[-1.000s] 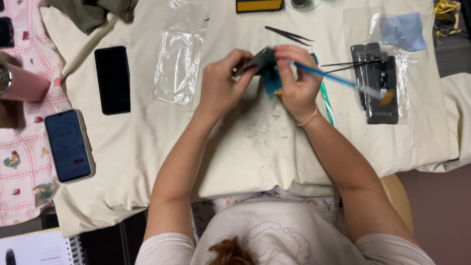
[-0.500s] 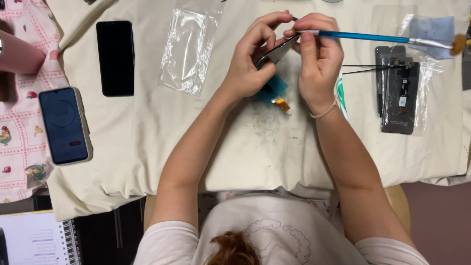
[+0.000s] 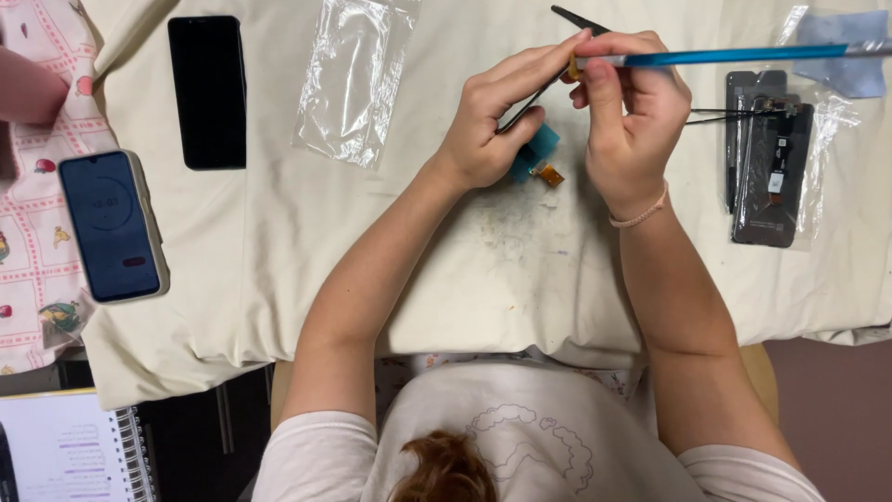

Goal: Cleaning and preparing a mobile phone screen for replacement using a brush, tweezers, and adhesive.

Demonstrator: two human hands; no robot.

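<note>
From my remote feed: a clear plastic bag point(image 3: 356, 79) lies top centre; a dark phone screen point(image 3: 209, 90) beside it; a blue-lit phone screen point(image 3: 111, 226) far left.

The blue-handled brush point(image 3: 743, 56) ran off the right edge — its far end was unseen. Fingers of the left hand point(image 3: 497, 121) hid most of the thin dark part point(image 3: 520, 107); its kind was unclear.

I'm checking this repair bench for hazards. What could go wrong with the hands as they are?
The left hand pinches a thin dark part in mid-air while the right hand works a blue-handled brush at it; the part may slip. The brush's long handle could sweep the opened phone beside it.
</note>
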